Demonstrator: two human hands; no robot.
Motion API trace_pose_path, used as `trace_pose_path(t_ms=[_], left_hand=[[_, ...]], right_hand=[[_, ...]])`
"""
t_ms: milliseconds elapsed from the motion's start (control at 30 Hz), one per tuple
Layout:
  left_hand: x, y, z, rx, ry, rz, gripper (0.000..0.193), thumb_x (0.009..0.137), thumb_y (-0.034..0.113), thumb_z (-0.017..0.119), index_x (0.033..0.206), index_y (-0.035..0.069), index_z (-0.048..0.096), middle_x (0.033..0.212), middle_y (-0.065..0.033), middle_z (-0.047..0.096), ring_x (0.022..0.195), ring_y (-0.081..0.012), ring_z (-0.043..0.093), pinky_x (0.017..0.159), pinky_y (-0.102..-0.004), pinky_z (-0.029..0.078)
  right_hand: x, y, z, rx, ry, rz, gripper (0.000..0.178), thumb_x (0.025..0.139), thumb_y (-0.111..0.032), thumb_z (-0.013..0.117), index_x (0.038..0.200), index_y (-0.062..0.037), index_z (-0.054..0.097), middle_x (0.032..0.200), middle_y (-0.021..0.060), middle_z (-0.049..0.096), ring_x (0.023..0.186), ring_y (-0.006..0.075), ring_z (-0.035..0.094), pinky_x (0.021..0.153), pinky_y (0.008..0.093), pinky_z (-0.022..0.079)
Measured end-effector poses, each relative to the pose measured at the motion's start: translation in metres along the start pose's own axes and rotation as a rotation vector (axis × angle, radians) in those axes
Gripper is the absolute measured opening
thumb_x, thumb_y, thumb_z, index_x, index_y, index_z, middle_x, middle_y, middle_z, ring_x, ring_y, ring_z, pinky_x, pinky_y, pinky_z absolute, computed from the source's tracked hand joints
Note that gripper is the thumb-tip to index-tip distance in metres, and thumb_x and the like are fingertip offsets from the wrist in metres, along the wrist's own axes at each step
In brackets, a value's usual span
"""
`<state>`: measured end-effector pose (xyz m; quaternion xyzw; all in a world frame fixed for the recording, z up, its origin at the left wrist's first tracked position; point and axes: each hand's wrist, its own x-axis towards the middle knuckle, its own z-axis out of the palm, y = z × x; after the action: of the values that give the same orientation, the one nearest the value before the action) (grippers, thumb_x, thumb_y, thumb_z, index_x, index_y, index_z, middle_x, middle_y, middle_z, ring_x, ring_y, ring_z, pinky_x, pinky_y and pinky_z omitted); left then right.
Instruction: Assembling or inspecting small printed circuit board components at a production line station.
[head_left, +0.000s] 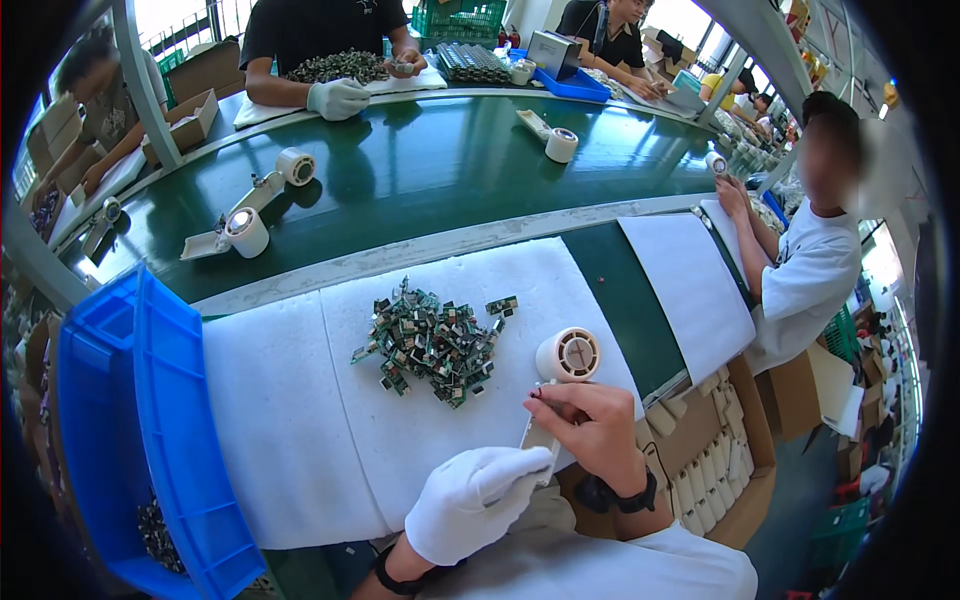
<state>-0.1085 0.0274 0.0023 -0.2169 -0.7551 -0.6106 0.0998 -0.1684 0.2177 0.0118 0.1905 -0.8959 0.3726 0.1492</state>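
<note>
A blue bin [170,420] sits left of the circuit-board pile [432,340].

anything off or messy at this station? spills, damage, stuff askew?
Nothing stands out. The small green circuit boards lie in a loose heap on the white foam mat, none spilled off it. The white tape roll sits beside the right hand; the gloved left hand meets it over a small pale piece. No damage visible.

- Long dark-green conveyor belt [430,170] with pale metal edging, running across the room.
- White foam padding sheet [300,420] covering the near workbench.
- Bright daylight windows [170,15] behind grey metal frame posts [135,70].
- Open brown cardboard boxes [700,470] beside the bench, lower right.
</note>
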Motion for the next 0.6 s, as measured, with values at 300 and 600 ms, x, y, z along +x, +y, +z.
trace_pose_path(t_ms=[300, 600], left_hand=[[0.004, -0.005, 0.008, -0.007, 0.252, -0.158, 0.029, 0.09, -0.005, 0.072, 0.119, 0.0, 0.072, 0.108, -0.013, 0.074, 0.093, -0.0195, 0.072, 0.083, -0.0318, 0.058], [0.002, -0.002, 0.012, 0.049, 0.219, -0.154, 0.031, 0.091, -0.005, 0.069, 0.122, 0.002, 0.07, 0.112, -0.0136, 0.071, 0.095, -0.0242, 0.071, 0.083, -0.0334, 0.057]], right_hand=[[0.001, 0.0, -0.003, 0.06, -0.01, -0.081, 0.011, 0.083, -0.004, 0.078, 0.094, -0.007, 0.079, 0.066, 0.0034, 0.061, 0.052, 0.0112, 0.054, 0.048, 0.0269, 0.042], [-0.008, -0.002, -0.014, 0.032, -0.073, -0.295, 0.013, 0.077, -0.003, 0.078, 0.089, -0.0096, 0.076, 0.062, 0.0018, 0.057, 0.051, 0.0149, 0.056, 0.049, 0.0283, 0.044]])
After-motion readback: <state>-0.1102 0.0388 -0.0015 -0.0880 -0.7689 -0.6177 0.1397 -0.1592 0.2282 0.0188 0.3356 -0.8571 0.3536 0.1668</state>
